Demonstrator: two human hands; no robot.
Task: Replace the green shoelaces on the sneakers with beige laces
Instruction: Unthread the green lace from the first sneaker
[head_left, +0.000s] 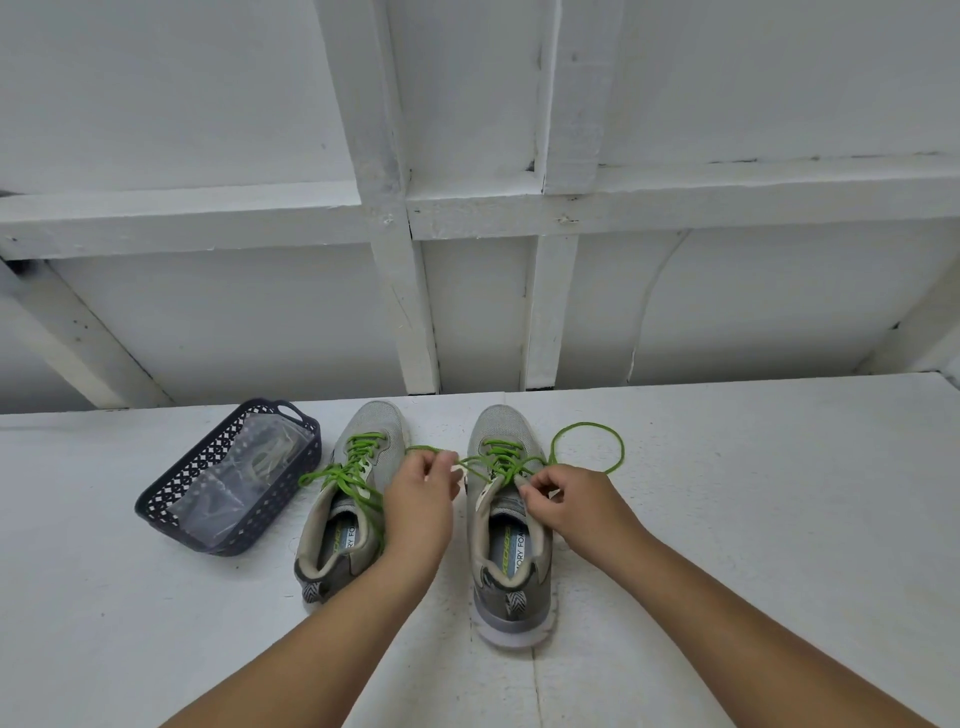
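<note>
A white painted wall with timber framing rises behind a white table. On it stand two grey sneakers, insoles reading "…ORY FOA…", beside a dark basket at left holding what may be bagged beige laces. The left hand and right hand each pinch the right sneaker's green lace.

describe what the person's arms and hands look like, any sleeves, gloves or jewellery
Both forearms are bare up to the frame's bottom edge: no sleeves show. The left hand and right hand wear no gloves, and no rings, watch or wristbands are visible. No markings or cables show.
</note>
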